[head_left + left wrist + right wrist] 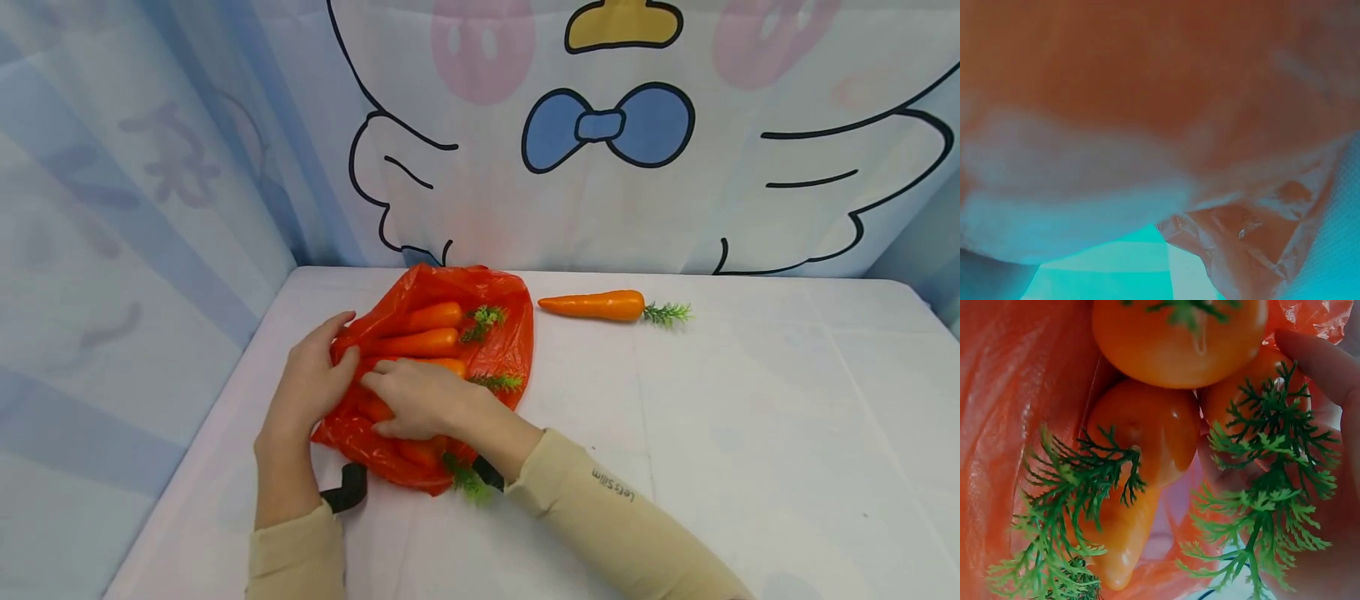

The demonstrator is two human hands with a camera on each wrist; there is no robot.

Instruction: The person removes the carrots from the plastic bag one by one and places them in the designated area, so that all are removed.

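Note:
A red plastic bag [483, 287] lies at the left of the table, with several orange carrots [420, 343] with green tops in its mouth. My left hand [306, 379] grips the bag's left edge between thumb and fingers; the left wrist view is mostly blurred bag. Reaching into the bag, my right hand [427, 402] holds a carrot [1225, 403], with the thumb over one side and fingertips partly hidden beneath. Beside it in the right wrist view are other carrots [1147, 428] and their leafy tops.
One loose carrot [600, 305] lies near the table's back edge, right of the bag, its green top pointing right. A printed curtain [600, 217] hangs behind the white table [750, 417], and another curtain [135, 292] runs along the left side.

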